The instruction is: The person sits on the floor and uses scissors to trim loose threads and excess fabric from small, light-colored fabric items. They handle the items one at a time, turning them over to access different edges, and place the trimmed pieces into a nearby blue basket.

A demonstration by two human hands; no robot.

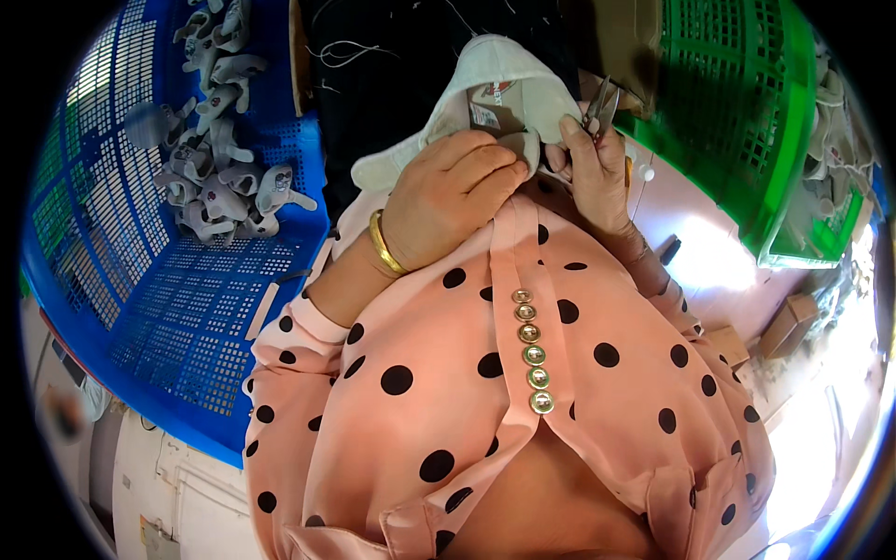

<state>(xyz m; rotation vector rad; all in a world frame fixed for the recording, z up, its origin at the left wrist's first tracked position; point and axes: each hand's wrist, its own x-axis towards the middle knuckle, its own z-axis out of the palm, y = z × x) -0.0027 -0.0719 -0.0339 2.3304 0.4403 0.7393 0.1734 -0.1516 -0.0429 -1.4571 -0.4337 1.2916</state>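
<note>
My left hand point(453, 191), with a gold bangle on its wrist, grips the lower edge of a pale grey-white fabric piece point(504, 79) with a small sewn label, held close to my chest. My right hand point(593, 163) pinches the same fabric edge from the right and also holds small metal snips point(600, 105), their blades pointing up and away. The two hands almost touch at the fabric's hem. My pink, black-dotted sleeves and shirt front fill the lower half of the view.
A blue perforated plastic crate point(177, 308) at left holds a pile of several grey fabric pieces point(219, 177). A green plastic crate point(747, 112) stands at upper right with more pieces beyond it. Dark cloth lies behind the hands. Cardboard boxes point(789, 322) sit on the floor at right.
</note>
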